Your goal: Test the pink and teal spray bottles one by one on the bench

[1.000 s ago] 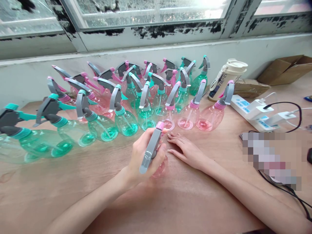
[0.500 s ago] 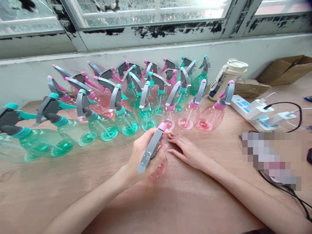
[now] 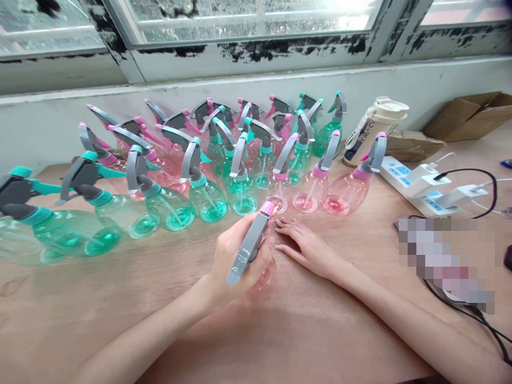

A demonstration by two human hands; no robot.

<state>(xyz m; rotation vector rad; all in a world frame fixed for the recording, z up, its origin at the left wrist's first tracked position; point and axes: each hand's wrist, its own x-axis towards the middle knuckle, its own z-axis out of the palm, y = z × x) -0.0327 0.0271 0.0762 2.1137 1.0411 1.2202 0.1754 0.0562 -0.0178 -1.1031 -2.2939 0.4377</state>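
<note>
1. Wood-grained tabletop (image 3: pixel 304 336): set against a white wall (image 3: pixel 444 85); window frame (image 3: pixel 256 53) above blotched with black.
2. Pink spray bottle (image 3: pixel 250 248): positioned near centre, its neck area gripped by the left hand (image 3: pixel 226 258).
3. Right hand (image 3: pixel 310 248): laid on the tabletop, fingers spread, nothing held.
4. Green and pink bottles (image 3: pixel 241 176): ranged behind.
5. Cream-lidded tumbler (image 3: pixel 372 133): lettered, not surely legible.
6. Power strip (image 3: pixel 404 178): blue-labelled, print unreadable.

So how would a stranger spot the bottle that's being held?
Below the window is a wooden table, with pink and green spray bottles crowded along its far side. In front of them, the left hand grips a single pink bottle. Only this one is in a hand; its pink nozzle points toward the others.
</note>
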